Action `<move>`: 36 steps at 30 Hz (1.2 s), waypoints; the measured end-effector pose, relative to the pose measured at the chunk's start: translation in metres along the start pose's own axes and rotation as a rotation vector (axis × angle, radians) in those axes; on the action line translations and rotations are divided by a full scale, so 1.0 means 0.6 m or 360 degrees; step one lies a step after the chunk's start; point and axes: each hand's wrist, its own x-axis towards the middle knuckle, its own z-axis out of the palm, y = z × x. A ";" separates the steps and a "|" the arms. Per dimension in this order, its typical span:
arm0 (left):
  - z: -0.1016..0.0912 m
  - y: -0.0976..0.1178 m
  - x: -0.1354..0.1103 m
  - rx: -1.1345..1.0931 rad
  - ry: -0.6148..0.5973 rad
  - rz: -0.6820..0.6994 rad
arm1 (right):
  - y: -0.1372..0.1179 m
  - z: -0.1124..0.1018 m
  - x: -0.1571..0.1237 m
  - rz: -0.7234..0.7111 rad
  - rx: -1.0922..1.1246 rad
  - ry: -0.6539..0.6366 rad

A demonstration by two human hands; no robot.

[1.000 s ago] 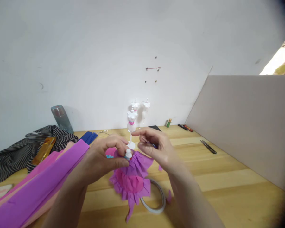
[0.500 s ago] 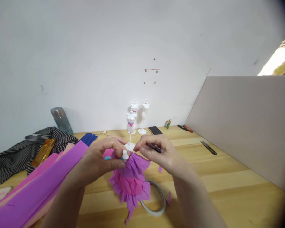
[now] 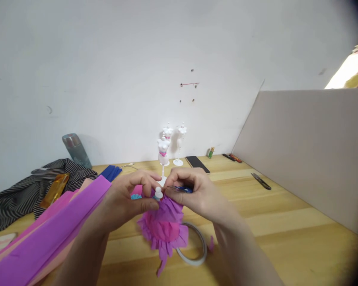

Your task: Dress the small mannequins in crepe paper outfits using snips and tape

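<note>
Over the near-middle of the wood table (image 3: 280,222), the small dressed figure (image 3: 165,214) sits btwn the two hands, its top within both hands' reach. Long axis runs approx. up-down in view: white knob (image 3: 158,193) at the upper end, crinkled purple + pink paper skirt (image 3: 167,231) fanning out below, toward the person's side. A narrow purple tail (image 3: 161,266) hangs lowest, angled slightly L. Knob points up; exact lean hard to tell.

L hand (image 3: 127,194) comes in from its side, thumb + fingertips clamped on the figure's upper body, just under the knob. R hand (image 3: 201,194) has thumb + index pinched at the purple ruffle right beside the knob; it also holds a blue tool (image 3: 183,190), type unclear, lying crosswise to the figure's axis w/ its thin tip twd the knob. Hands v. near each other, fingertips just apart, skirt below both.

Skirt's lower R edge overlaps the tape roll (image 3: 205,247) in view; contact can't be told. Purple scrap (image 3: 211,243) just R of it. Beyond the hands, an upright white dress form (image 3: 163,146) w/ pink + blue band; phone (image 3: 197,164) to its R. Dark scissors (image 3: 261,181) well off R.
</note>
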 end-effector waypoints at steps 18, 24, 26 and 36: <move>-0.001 0.002 0.002 0.0072 0.0047 0.0089 | 0.012 -0.012 0.005 -0.0018 0.0150 -0.0155; -0.003 -0.003 0.005 0.0161 0.0104 0.0102 | 0.019 -0.002 0.008 -0.0030 0.0113 -0.0061; -0.003 -0.005 0.007 0.0159 0.0079 0.0104 | 0.020 -0.003 0.010 -0.0033 0.0137 -0.0097; 0.009 -0.025 0.019 -0.0062 0.0014 0.0120 | 0.023 -0.013 0.012 -0.0132 0.0272 -0.0154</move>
